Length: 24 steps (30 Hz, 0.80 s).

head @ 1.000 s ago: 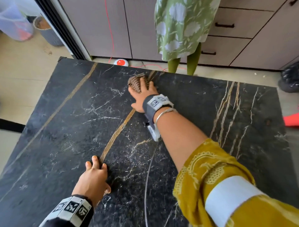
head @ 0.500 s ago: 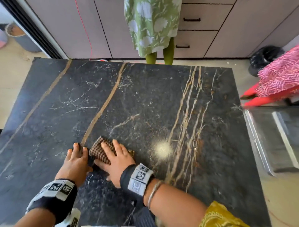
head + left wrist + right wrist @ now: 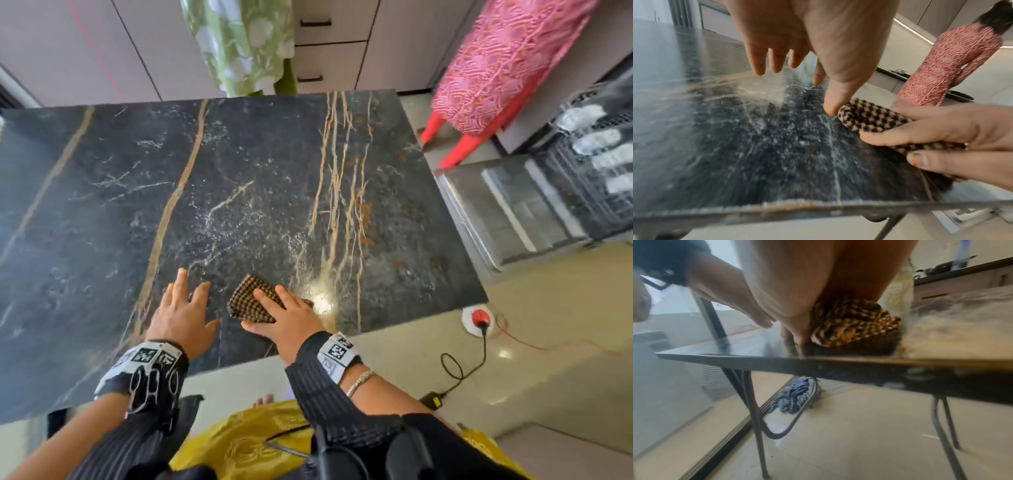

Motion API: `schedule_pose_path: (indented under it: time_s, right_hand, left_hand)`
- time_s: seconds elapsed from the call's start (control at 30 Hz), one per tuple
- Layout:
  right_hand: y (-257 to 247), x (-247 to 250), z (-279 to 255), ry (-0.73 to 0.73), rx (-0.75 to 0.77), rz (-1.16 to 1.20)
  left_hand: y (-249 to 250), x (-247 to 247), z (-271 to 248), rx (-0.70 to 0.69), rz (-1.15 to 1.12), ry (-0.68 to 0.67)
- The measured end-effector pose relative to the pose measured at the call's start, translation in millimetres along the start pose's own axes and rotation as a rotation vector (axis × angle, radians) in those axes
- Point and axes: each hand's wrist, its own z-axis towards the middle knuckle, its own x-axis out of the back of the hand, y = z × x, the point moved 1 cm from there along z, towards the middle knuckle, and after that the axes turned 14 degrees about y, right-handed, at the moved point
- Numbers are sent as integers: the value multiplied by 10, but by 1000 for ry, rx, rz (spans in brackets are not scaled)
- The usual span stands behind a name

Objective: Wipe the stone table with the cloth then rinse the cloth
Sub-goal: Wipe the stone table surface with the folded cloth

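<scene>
The black stone table (image 3: pixel 274 171) with gold veins fills the head view. A brown-and-black checked cloth (image 3: pixel 250 301) lies folded on it near the front edge. My right hand (image 3: pixel 287 318) presses down on the cloth with straight fingers, thumb along its near side. The left wrist view shows the cloth (image 3: pixel 869 118) under those fingers (image 3: pixel 900 134). In the right wrist view the cloth (image 3: pixel 855 324) bunches just behind the table edge (image 3: pixel 838 366). My left hand (image 3: pixel 181 308) is spread flat on the stone just left of the cloth, holding nothing.
A person in a green floral dress (image 3: pixel 239 44) stands at the table's far edge. Another in a pink-red dress (image 3: pixel 507 58) stands at the right. A steel counter (image 3: pixel 513 205) and dish rack (image 3: pixel 599 154) lie to the right. A cable and red plug (image 3: pixel 479 318) cross the floor.
My right hand pulled the cloth from the far side to the near edge, then slid it a little to the right. My left hand stayed near the front edge and spread its fingers.
</scene>
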Motion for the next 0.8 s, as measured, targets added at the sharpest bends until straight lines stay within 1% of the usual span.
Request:
schedule_pose_path:
  time_s: [0.13, 0.23, 0.3, 0.4, 0.47, 0.57, 0.6, 0.63, 0.73, 0.8]
  right_hand:
    - [-32, -83, -236, 110, -172, -2]
    - [90, -137, -444, 108, -310, -9]
    - [225, -143, -607, 120, -410, -8]
    - [501, -144, -860, 206, -590, 23]
    - [642, -129, -947, 240, -672, 10]
    - [623, -111, -853, 199, -766, 26]
    - [588, -95, -797, 184, -766, 26]
    - [530, -108, -741, 173, -727, 20]
    - [426, -123, -636, 122, -469, -11]
    - [469, -110, -628, 72, -339, -25]
  left_hand:
    - [-11, -40, -288, -104, -7, -79]
    - [-57, -142, -523, -187, 23, -219]
    - [-113, -176, -634, -230, 66, -267]
    - [-198, -146, -705, -249, 55, -279]
    - [-259, -125, -744, -241, 44, -304]
    - [-313, -130, -785, -178, -1, -313]
    - [-283, -138, -775, -152, -6, -300]
    - [-243, -151, -776, -122, 0, -285]
    - [80, -153, -760, -39, 89, -229]
    - [361, -140, -728, -25, 118, -207]
